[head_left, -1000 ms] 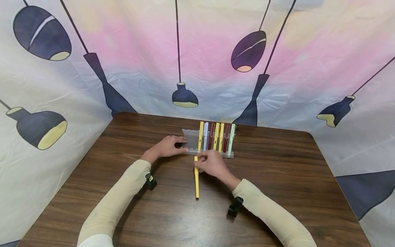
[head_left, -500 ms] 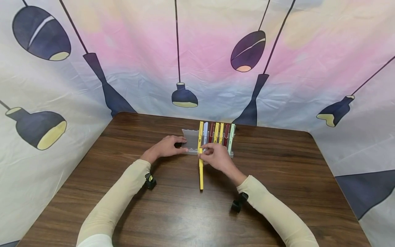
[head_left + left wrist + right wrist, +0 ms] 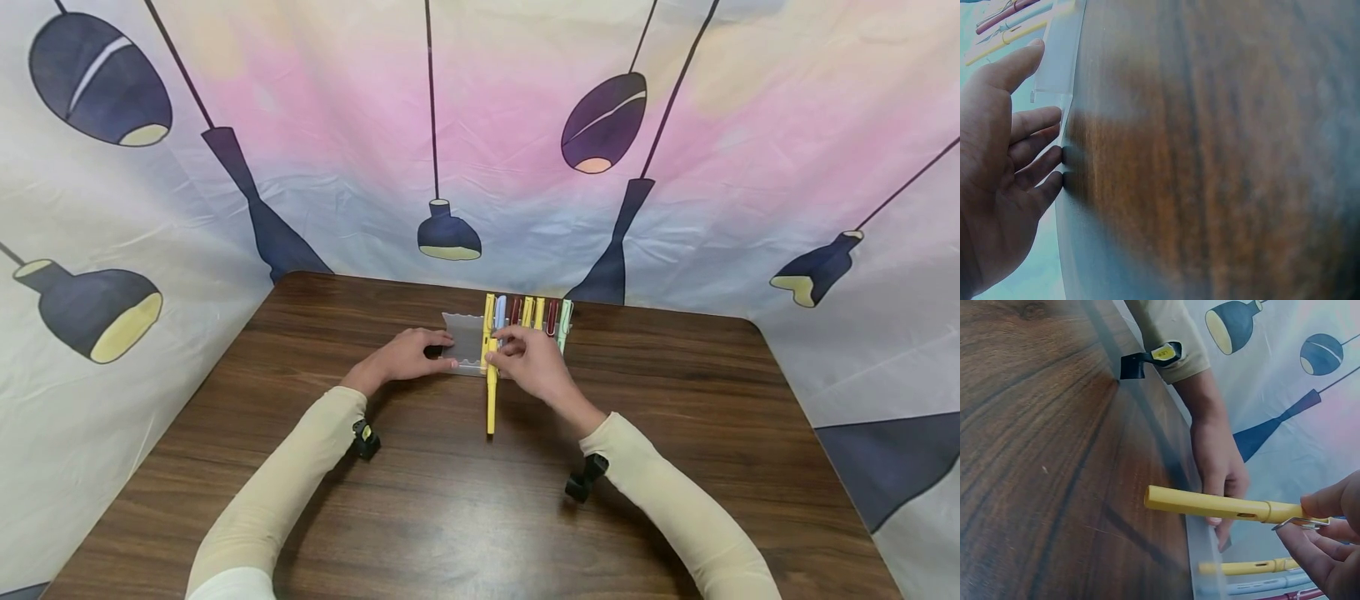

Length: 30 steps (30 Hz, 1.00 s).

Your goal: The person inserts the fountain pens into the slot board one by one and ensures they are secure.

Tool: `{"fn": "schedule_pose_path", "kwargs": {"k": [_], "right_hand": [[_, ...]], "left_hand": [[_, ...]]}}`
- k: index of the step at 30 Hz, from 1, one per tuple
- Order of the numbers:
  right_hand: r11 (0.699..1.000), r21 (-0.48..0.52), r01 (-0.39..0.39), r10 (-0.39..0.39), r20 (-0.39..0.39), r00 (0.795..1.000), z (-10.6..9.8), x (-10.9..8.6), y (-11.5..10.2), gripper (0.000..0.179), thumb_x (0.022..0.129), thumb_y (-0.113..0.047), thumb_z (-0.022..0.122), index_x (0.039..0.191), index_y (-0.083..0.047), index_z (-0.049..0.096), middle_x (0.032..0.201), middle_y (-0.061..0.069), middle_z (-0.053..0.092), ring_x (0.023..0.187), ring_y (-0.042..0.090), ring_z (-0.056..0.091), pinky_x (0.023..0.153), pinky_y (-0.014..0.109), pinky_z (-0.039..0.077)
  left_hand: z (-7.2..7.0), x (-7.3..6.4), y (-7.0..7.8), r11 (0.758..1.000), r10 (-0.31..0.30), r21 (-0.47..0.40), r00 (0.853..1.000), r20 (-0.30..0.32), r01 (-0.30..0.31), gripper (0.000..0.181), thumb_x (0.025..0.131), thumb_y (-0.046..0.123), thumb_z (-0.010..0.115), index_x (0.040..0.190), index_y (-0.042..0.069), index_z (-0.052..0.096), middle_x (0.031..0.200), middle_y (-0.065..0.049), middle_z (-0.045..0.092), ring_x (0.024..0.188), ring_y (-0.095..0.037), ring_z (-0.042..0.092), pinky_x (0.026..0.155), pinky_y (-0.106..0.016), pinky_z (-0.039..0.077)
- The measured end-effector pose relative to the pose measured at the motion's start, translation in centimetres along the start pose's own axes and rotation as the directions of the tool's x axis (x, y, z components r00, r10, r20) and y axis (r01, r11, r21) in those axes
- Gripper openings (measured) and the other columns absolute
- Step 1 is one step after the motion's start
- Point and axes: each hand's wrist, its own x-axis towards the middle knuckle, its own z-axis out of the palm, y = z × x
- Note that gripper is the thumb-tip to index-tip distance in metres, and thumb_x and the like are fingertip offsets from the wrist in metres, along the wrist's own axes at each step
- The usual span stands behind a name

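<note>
A clear pen stand (image 3: pixel 465 337) is on the table, holding a row of capped pens. My left hand (image 3: pixel 408 354) lies at its left end, thumb by the front ledge and loosely bent fingers at the side. In the left wrist view the left hand (image 3: pixel 1007 144) has thumb and fingers apart. My right hand (image 3: pixel 534 364) pinches a yellow pen (image 3: pixel 491 404) in front of the row. The right wrist view shows the right hand's fingertips on the cap end, near the metal clip, of this yellow pen (image 3: pixel 1210 505). The pen's other end points toward me, above the table.
In the stand are a yellow pen (image 3: pixel 488 315), a light blue pen (image 3: pixel 501 310), dark red pens, more yellow ones and a mint green pen (image 3: pixel 566 321) at the right end. A printed cloth (image 3: pixel 360 167) hangs behind the wooden table (image 3: pixel 450 508).
My right hand has carried the yellow pen forward, up and slightly right, from in front of the stand to over its front ledge. My left hand has stayed in place.
</note>
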Motion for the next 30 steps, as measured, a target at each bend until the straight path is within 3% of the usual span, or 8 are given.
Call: {"fn": "schedule_pose_path", "kwargs": {"k": [7, 13, 20, 30], "right_hand": [[1.000, -0.016, -0.005, 0.004, -0.033, 0.999, -0.9, 0.5, -0.8, 0.030, 0.091, -0.017, 0.079, 0.119, -0.008, 0.071, 0.086, 0.004, 0.077, 0.068, 0.018, 0.073, 0.057, 0.031, 0.054], [1.000, -0.028, 0.001, -0.002, -0.054, 0.999, -1.5, 1.2, -1.1, 0.028, 0.091, -0.018, 0.079, 0.116, -0.010, 0.070, 0.087, 0.004, 0.076, 0.073, 0.025, 0.075, 0.059, 0.033, 0.056], [0.994, -0.098, 0.038, -0.048, -0.103, 0.993, -1.9, 2.0, -1.6, 0.025, 0.091, -0.022, 0.080, 0.112, -0.014, 0.069, 0.089, 0.003, 0.075, 0.079, 0.019, 0.071, 0.065, 0.036, 0.056], [0.995, -0.082, 0.054, -0.065, -0.139, 0.988, -1.8, 3.2, -2.2, 0.026, 0.092, -0.026, 0.078, 0.113, -0.014, 0.067, 0.090, 0.003, 0.071, 0.078, 0.018, 0.068, 0.069, 0.039, 0.056]], "left_hand": [[0.0, 0.0, 0.0, 1.000, -0.001, -0.008, 1.000, 0.000, 0.001, 0.069, 0.097, 0.058, 0.062, 0.144, 0.008, 0.060, 0.153, -0.014, 0.051, 0.144, -0.035, 0.044, 0.116, -0.054, 0.037], [0.0, -0.1, 0.0, 1.000, 0.003, 0.013, 1.000, 0.004, -0.003, 0.069, 0.098, 0.059, 0.060, 0.145, 0.008, 0.059, 0.154, -0.015, 0.050, 0.144, -0.038, 0.043, 0.117, -0.057, 0.034], [-0.3, -0.1, 0.4, 1.000, 0.008, 0.010, 1.000, 0.008, -0.008, 0.066, 0.098, 0.055, 0.061, 0.143, 0.006, 0.060, 0.152, -0.016, 0.051, 0.143, -0.037, 0.044, 0.117, -0.056, 0.034], [-0.1, -0.1, 0.2, 1.000, -0.005, 0.020, 1.000, 0.011, 0.005, 0.067, 0.098, 0.058, 0.060, 0.144, 0.009, 0.060, 0.153, -0.013, 0.051, 0.144, -0.035, 0.044, 0.117, -0.056, 0.035]]}}
